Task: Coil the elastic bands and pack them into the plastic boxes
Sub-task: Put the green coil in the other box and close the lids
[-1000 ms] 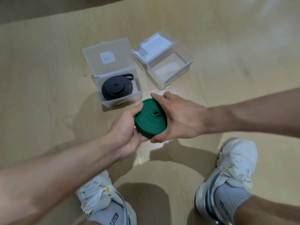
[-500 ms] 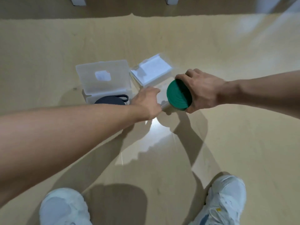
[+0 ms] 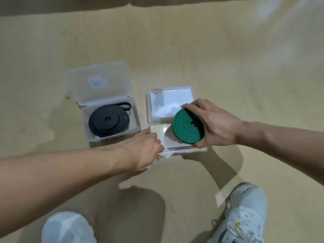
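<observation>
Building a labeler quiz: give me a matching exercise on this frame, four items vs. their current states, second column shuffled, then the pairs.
Column one:
1. black band
2. green band
3. left hand
4. left box's lid

Column two:
A. held tilted over the right box
B. open, leaning back
C. coiled inside the left box
D. grip on the right box's near-left corner

Pairs: 1-C, 2-A, 3-D, 4-B. The right hand holds the green band.
</observation>
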`<action>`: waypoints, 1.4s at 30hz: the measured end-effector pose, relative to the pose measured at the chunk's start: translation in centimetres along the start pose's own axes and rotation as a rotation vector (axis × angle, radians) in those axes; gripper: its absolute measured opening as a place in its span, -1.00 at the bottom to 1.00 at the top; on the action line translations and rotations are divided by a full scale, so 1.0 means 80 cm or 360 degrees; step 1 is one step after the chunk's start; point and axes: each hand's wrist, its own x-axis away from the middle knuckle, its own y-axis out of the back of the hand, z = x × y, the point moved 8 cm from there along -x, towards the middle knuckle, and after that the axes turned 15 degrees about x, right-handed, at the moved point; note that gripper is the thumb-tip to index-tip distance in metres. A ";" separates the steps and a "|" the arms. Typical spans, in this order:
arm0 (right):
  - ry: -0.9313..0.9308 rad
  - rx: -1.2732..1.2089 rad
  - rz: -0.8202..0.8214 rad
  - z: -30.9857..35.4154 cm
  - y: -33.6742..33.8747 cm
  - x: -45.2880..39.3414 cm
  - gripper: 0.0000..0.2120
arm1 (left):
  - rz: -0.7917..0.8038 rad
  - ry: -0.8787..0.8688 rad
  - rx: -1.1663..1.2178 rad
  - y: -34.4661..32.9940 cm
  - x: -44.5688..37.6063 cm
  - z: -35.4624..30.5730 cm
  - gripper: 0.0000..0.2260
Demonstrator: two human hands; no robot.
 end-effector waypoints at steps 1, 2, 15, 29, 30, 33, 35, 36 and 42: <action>0.0089 0.0023 0.0016 0.016 -0.007 0.005 0.01 | 0.0000 -0.0043 -0.0032 -0.009 0.008 -0.007 -0.73; 0.0170 0.0055 0.0018 0.031 -0.013 0.009 -0.01 | -0.0014 -0.0069 -0.0047 -0.016 0.013 -0.011 -0.73; 0.0151 0.0071 0.0055 0.058 -0.032 0.003 0.02 | -0.0055 -0.0113 -0.0135 -0.019 0.024 -0.015 -0.74; 0.0142 0.0251 0.0029 0.071 -0.046 0.001 0.10 | 0.0062 0.0123 -0.0042 -0.009 0.019 -0.018 -0.74; 0.0139 0.0254 0.0022 0.071 -0.045 -0.001 0.09 | 0.0072 0.0121 -0.0037 -0.008 0.019 -0.019 -0.73; 0.0144 0.0274 0.0012 0.072 -0.046 -0.007 0.09 | 0.0093 0.0093 -0.0041 -0.008 0.020 -0.020 -0.74; 0.0148 0.0251 0.0049 0.073 -0.048 -0.005 0.15 | 0.0099 0.0093 -0.0028 -0.009 0.019 -0.020 -0.75; 0.0145 0.0234 0.0086 0.074 -0.049 -0.003 0.18 | 0.0105 0.0102 -0.0017 -0.009 0.019 -0.019 -0.75; 0.0099 0.0258 0.0130 0.077 -0.053 -0.001 0.24 | 0.0099 0.0150 0.0014 -0.006 0.020 -0.020 -0.76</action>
